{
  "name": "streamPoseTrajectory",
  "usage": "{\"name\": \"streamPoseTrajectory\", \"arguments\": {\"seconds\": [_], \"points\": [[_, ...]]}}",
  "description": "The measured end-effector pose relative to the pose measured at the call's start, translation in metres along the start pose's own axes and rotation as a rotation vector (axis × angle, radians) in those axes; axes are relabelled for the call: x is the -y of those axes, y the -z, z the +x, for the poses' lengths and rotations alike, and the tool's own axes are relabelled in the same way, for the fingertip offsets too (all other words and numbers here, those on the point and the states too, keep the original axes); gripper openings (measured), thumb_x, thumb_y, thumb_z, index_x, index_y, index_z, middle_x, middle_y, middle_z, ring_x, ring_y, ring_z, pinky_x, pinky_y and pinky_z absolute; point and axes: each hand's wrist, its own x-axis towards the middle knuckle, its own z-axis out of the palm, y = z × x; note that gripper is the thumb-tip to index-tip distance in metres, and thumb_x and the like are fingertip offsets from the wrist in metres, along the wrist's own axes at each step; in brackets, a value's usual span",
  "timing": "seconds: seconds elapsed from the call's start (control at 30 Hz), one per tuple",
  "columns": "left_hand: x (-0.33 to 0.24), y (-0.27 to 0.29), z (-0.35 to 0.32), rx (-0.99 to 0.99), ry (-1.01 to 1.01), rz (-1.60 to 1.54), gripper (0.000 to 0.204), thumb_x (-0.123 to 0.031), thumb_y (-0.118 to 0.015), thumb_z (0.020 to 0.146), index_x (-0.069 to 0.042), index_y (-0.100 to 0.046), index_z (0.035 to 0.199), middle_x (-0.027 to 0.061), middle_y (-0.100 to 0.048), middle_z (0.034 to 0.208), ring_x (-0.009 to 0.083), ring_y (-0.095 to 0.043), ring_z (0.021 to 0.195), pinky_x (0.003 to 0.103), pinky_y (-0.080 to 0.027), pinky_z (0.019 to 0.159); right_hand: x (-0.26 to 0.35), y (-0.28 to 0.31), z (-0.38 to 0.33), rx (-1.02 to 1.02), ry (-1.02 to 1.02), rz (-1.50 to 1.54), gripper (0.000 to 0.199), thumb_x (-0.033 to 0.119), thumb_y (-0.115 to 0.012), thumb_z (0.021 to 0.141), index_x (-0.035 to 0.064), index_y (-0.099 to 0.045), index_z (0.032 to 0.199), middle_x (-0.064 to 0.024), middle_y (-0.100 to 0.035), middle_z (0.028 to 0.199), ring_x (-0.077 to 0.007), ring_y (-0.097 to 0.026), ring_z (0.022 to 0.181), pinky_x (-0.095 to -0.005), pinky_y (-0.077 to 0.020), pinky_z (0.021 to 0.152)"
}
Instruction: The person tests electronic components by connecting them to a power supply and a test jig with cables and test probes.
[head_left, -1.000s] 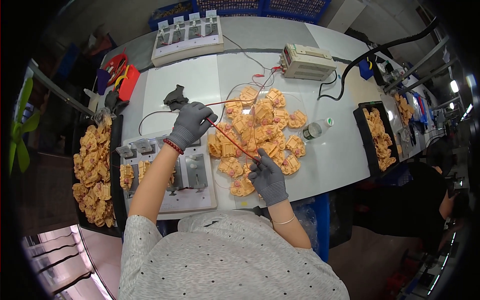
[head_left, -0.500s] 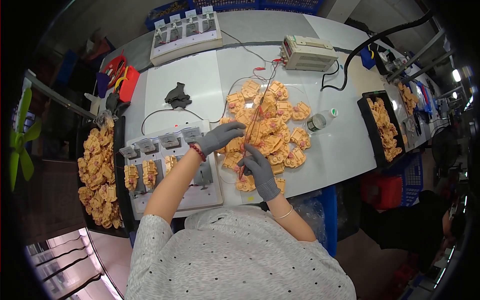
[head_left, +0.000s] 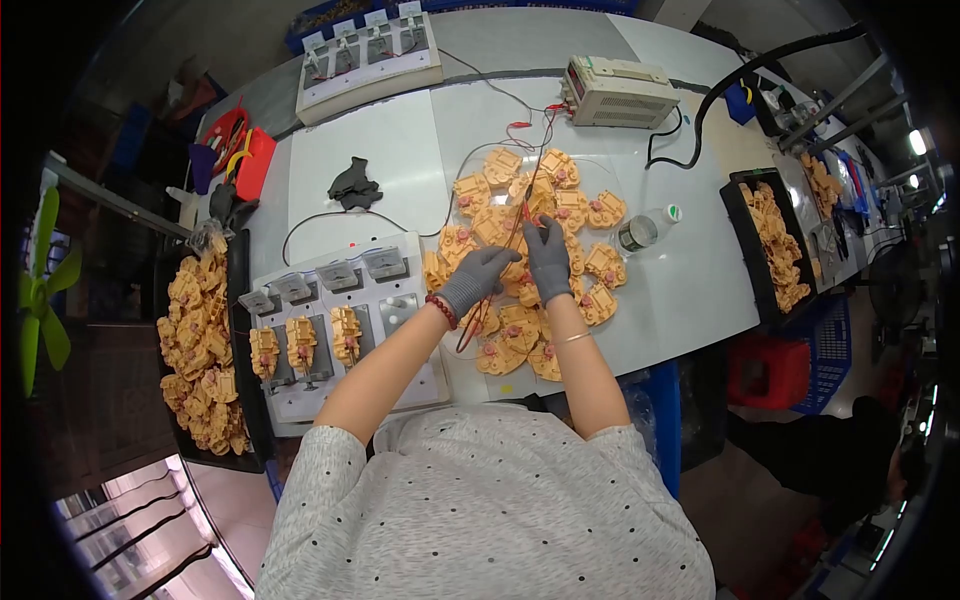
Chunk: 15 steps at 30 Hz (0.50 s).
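Observation:
Both hands wear grey gloves and meet over a heap of orange-yellow plastic gear housings (head_left: 520, 330) on the table. My left hand (head_left: 480, 280) has its fingers closed around red and dark test leads (head_left: 468, 330), which hang in a loop below it. A little farther right, my right hand (head_left: 548, 262) pinches the same leads near a red clip (head_left: 528, 212). The exact grip is partly hidden by the fingers. Left of the heap lies a white test fixture (head_left: 415, 385); three of its stations hold gear housings (head_left: 301, 343), with clear flaps raised behind them.
A beige power supply (head_left: 620, 92) stands at the back, wired to the leads. A clear jar (head_left: 638, 234) lies right of the heap. Black trays (head_left: 243, 330) of housings flank the table. A spare dark glove (head_left: 355, 185) and a second fixture (head_left: 370, 82) lie farther back.
My right hand has moved up and away from me along the leads. My left hand has shifted slightly nearer to me, and the wire loop now hangs below it.

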Motion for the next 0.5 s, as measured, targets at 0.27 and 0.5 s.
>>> {"name": "streamPoseTrajectory", "arguments": {"seconds": [0.27,0.5], "points": [[-0.003,0.000,-0.002,-0.017,0.034,0.027,0.039,-0.036,-0.047,0.091,-0.005,-0.062,0.110,0.0032,-0.056,0.077,0.0100,-0.052,0.058,0.023,-0.047,0.058,-0.041,-0.026,0.034,0.251,-0.108,-0.074,0.013,0.007,-0.054,0.077,0.0024,-0.058,0.088,-0.0136,-0.061,0.089,-0.0296,-0.058,0.087,-0.0355,-0.0478,0.075],[0.006,0.005,0.001,-0.122,-0.031,-0.068,0.033,-0.030,-0.048,0.092,-0.004,-0.062,0.107,0.0026,-0.059,0.084,0.0073,-0.055,0.057,0.021,-0.046,0.055,-0.049,-0.013,0.024,0.274,0.046,-0.252,0.021,0.001,-0.052,0.074,0.0033,-0.062,0.093,-0.0133,-0.061,0.093,-0.0284,-0.057,0.092,-0.0354,-0.0463,0.081]]}}
